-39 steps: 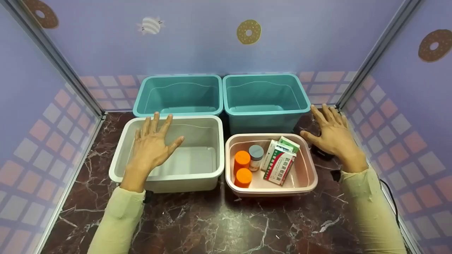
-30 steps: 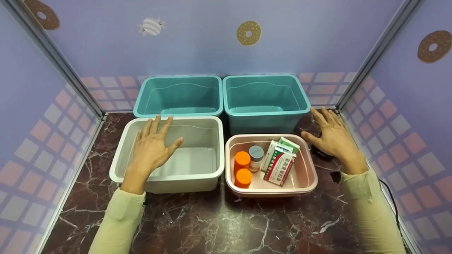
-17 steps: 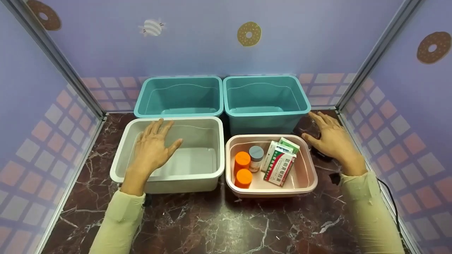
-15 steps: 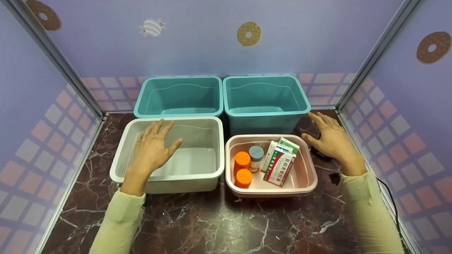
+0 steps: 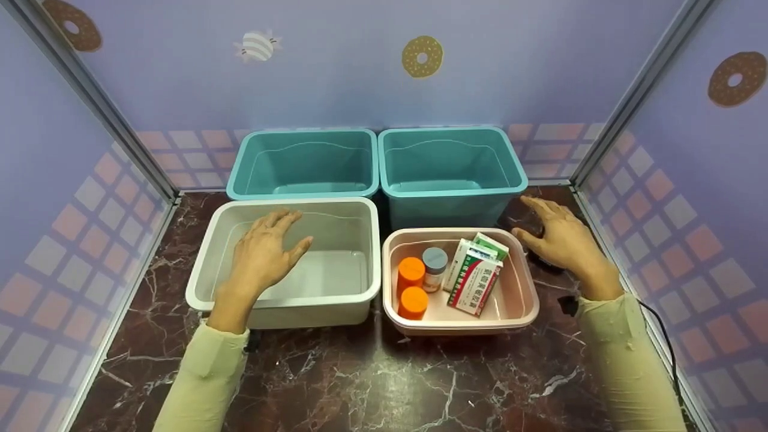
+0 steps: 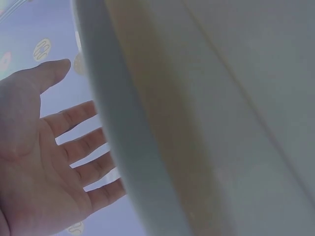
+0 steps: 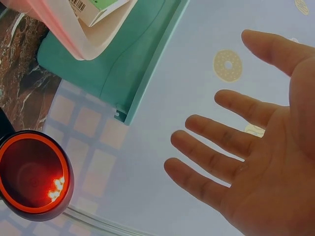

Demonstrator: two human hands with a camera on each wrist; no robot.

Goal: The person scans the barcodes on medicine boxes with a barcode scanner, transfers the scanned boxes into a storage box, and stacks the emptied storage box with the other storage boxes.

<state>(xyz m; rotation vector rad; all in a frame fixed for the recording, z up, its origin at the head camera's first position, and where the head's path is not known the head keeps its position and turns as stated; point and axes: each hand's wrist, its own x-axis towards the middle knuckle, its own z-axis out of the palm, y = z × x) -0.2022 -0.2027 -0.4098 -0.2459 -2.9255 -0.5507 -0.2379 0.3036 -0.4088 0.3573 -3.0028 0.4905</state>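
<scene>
My left hand (image 5: 261,258) hovers over the grey-white bin (image 5: 375,264), fingers spread and holding nothing. The left wrist view shows that hand's palm (image 6: 39,167) beside the bin's wall. To the right of the pink basin (image 5: 534,300), my right hand (image 5: 567,243) hangs with loosely extended fingers and nothing in it. Standing in the basin are two containers with orange caps, one farther back (image 5: 411,271) and one nearer (image 5: 414,302), and a bottle with a grey cap (image 5: 435,261). A red, white and green medicine box (image 5: 475,283) leans there on a white box and a green box (image 5: 492,244).
Two teal bins, left (image 5: 303,162) and right (image 5: 453,159), stand side by side against the back wall. A round black device with a red-lit ring (image 7: 34,174) sits under my right hand. A black cable (image 5: 666,342) runs along the right wall.
Both hands have dropped slightly, their fingertips moving toward me and the fingers bending a little more. The bins and the basin's contents have stayed put.
</scene>
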